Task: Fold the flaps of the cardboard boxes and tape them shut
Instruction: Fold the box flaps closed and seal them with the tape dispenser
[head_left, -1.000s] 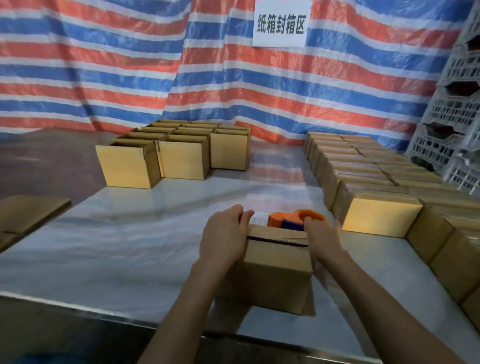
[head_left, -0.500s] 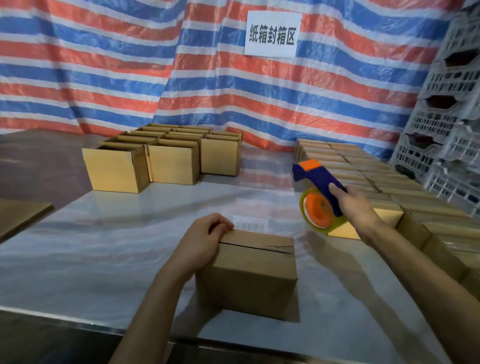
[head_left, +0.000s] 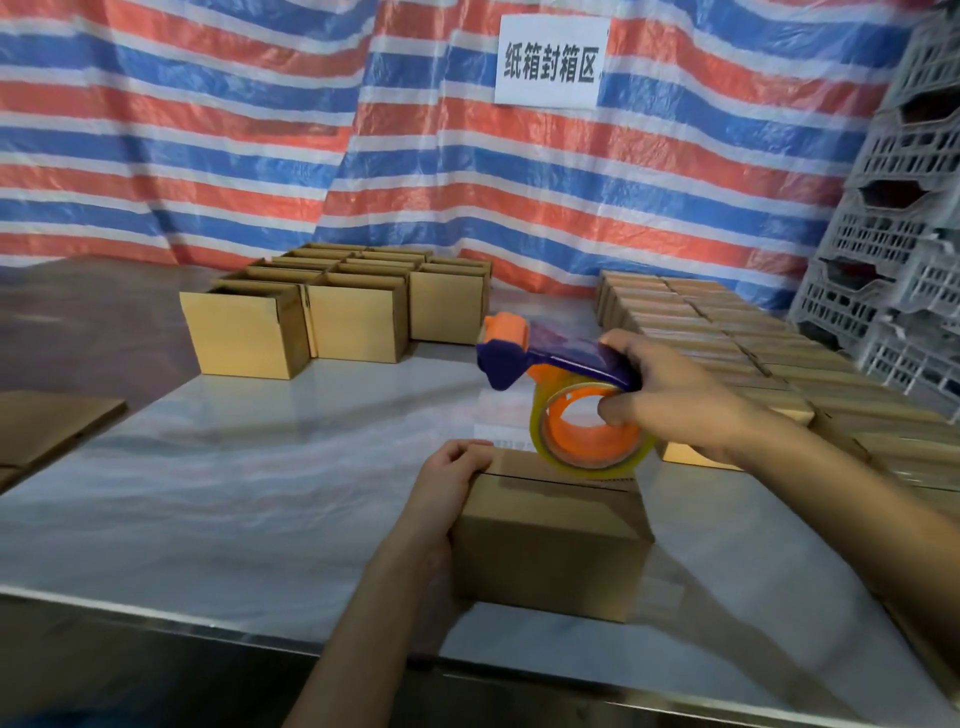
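Observation:
A small cardboard box (head_left: 550, 545) stands near the table's front edge, its top flaps folded down with a seam across the top. My left hand (head_left: 447, 483) grips the box's top left corner, fingers curled over the edge. My right hand (head_left: 670, 397) holds a blue and orange tape dispenser (head_left: 566, 384) by its handle, just above the box's far right side. The roll of clear tape hangs close over the box top.
Several open-topped boxes (head_left: 291, 322) stand in a block at the back left. Rows of closed boxes (head_left: 727, 343) run along the right side of the white table (head_left: 260, 467). Flat cardboard (head_left: 47, 426) lies at the left. Grey plastic crates (head_left: 893, 234) are stacked at the far right.
My right hand picked the tape dispenser up from behind the box, lifted it, and has now brought it down and left to just over the box top. My left hand stayed on the box.

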